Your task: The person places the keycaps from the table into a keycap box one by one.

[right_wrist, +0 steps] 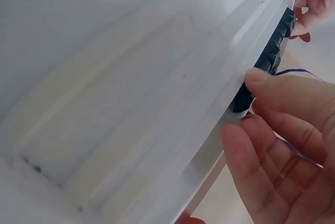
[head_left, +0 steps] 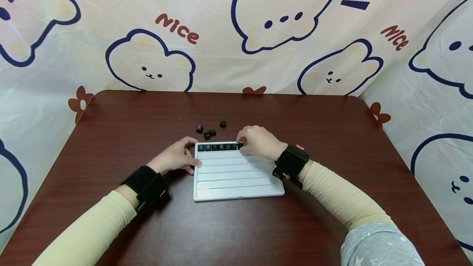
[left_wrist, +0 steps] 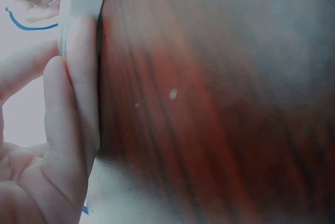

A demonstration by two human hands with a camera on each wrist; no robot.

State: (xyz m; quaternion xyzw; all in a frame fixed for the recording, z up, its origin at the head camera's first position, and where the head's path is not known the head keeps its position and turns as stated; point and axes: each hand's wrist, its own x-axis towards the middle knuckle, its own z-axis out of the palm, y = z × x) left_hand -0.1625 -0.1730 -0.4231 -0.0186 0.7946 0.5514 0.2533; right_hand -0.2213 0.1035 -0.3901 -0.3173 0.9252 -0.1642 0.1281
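A white ridged tray (head_left: 236, 179) lies on the table, with a row of black keycaps (head_left: 214, 147) along its far edge. My left hand (head_left: 175, 156) holds the tray's left edge, its thumb on the top face near the corner. At the right end of the row, my right hand (head_left: 261, 142) pinches a black keycap (right_wrist: 242, 100) between thumb and fingers. In the right wrist view this keycap sits in line with the others in the top slot. My right hand partly hides the tray's far right corner in the head view.
Several loose keycaps lie beyond the tray, among them one keycap (head_left: 223, 124) apart to the right and one keycap (head_left: 200, 129) to the left. The brown table (head_left: 148, 118) meets a printed cloth (head_left: 221, 65) at its back and sides.
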